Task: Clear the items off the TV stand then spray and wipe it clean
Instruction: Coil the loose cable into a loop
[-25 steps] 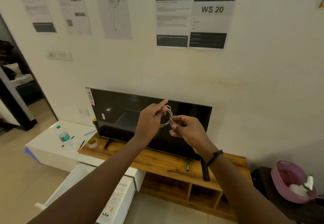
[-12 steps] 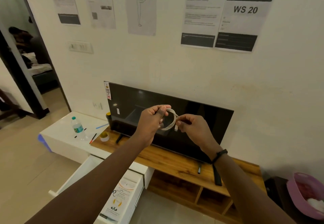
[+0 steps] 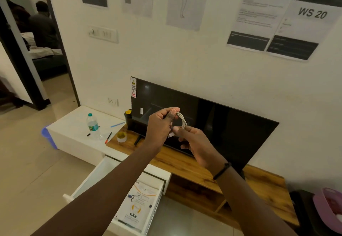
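A coiled white cable [image 3: 182,121] is held up in front of the TV [image 3: 212,123]. My left hand [image 3: 159,126] grips the coil between thumb and fingers. My right hand [image 3: 194,143] pinches the cable's white plug end just below. The wooden TV stand [image 3: 185,161] runs under the TV. On its left end sit a roll of tape [image 3: 121,137] and a dark bottle with a yellow cap [image 3: 128,119].
A white cabinet [image 3: 74,124] to the left carries a water bottle [image 3: 92,124], pens and a marker. Its drawer [image 3: 114,195] stands pulled out with a printed packet inside. A pink basin [image 3: 327,210] sits at the far right. Through an open doorway at left, people are seen.
The view has swung left and moved closer. My hands have tightened the cable into a smaller coil, and the right hand has shifted down to the plug end.
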{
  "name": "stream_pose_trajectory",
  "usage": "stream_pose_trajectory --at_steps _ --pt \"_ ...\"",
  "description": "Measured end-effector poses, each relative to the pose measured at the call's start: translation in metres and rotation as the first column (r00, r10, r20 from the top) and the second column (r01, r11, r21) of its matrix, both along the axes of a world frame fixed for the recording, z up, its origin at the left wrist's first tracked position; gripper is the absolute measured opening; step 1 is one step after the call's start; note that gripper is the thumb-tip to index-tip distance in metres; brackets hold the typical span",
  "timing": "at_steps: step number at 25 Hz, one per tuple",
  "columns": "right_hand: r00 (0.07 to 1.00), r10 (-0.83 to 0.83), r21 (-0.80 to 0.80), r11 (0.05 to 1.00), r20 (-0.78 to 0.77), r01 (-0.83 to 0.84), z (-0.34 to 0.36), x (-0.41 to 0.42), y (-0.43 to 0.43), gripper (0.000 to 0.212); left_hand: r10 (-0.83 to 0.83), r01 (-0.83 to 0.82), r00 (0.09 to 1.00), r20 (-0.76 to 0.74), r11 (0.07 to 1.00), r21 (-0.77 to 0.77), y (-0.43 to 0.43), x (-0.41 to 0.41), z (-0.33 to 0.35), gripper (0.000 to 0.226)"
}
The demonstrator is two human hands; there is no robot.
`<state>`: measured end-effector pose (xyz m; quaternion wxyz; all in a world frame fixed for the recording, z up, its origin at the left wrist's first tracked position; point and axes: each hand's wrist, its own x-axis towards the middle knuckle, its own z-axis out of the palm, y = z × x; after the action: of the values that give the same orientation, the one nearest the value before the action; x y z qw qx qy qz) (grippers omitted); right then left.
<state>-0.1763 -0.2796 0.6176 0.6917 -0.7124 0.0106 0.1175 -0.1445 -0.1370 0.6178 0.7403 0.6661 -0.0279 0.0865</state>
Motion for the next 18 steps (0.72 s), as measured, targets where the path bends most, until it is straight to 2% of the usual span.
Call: stream_pose_trajectory --at_steps 1,6,9,12,14,16,18 --pt "1.000 -0.002 -0.057 0.998 0.018 0.003 -0.005 0.003 0.014 0.033 0.006 -0.006 1.000 0.001 1.000 0.001 0.011 0.002 -0.007 0.021" --pt "0.998 -0.067 -0.010 0.998 -0.006 0.067 -0.023 0.028 0.048 0.010 0.087 -0.088 0.995 -0.039 0.996 -0.016 0.047 0.019 -0.031 0.023" --pt "0.989 0.026 -0.062 0.997 -0.145 -0.035 -0.035 0.058 0.063 0.011 0.145 -0.152 0.982 -0.124 0.987 -0.047 0.064 0.043 -0.046 0.024" --pt "0.966 0.123 0.006 0.992 -0.228 -0.124 -0.059 0.089 0.078 0.019 0.169 -0.174 0.967 -0.189 0.985 -0.011 0.079 0.071 -0.070 0.024" --pt "0.967 0.145 0.053 0.989 -0.210 -0.137 -0.083 0.110 0.082 0.025 0.124 -0.109 0.955 -0.271 0.991 0.071 0.092 0.093 -0.089 0.025" --pt "0.965 0.161 0.050 0.987 -0.207 -0.154 -0.109 0.128 0.083 0.027 0.014 0.053 0.933 -0.360 0.983 0.176 0.109 0.112 -0.105 0.022" --pt "0.945 0.200 0.009 0.979 -0.258 -0.204 -0.134 0.147 0.084 0.029 -0.109 0.245 0.900 -0.423 0.928 0.280 0.125 0.131 -0.123 0.020"
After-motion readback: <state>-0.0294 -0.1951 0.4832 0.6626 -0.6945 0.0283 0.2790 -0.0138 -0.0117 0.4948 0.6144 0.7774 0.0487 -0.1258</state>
